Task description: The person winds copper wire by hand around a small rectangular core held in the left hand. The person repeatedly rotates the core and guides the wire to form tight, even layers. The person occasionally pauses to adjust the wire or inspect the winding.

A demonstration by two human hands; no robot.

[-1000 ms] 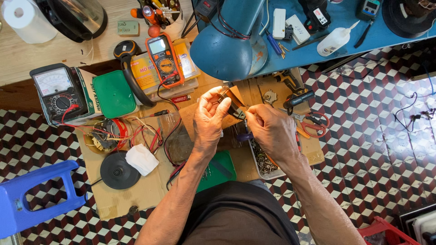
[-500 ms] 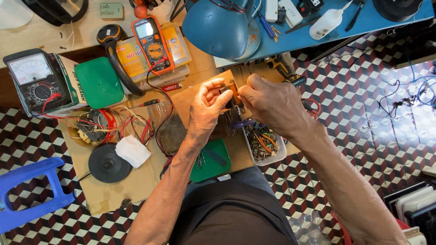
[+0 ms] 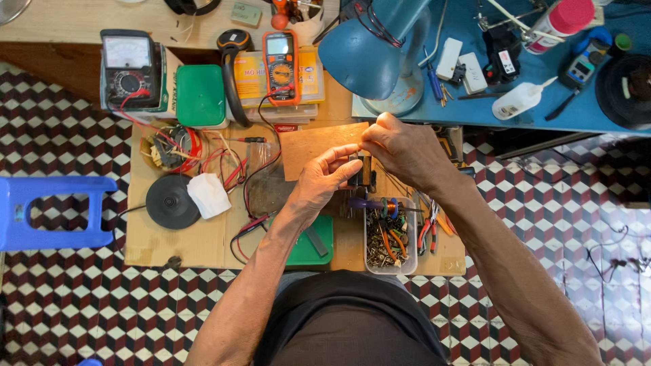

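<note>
Small dark component (image 3: pixel 364 171) pinched between both hands, held just above the worktop (image 3: pixel 203 237), over a clear tray of small parts (image 3: pixel 388 244). Left hand (image 3: pixel 319 181) fingers (image 3: pixel 347 169) narrow, thumb and index closed on its left side. Right hand (image 3: pixel 401 149) fingers curled tight over its top. Brown board (image 3: pixel 315 146) lies under the hands. Green lid (image 3: pixel 308 244) near left wrist. Orange multimeter (image 3: pixel 281 66) and blue lamp (image 3: pixel 369 51) farther up; analog meter (image 3: pixel 129 68) far left.
</note>
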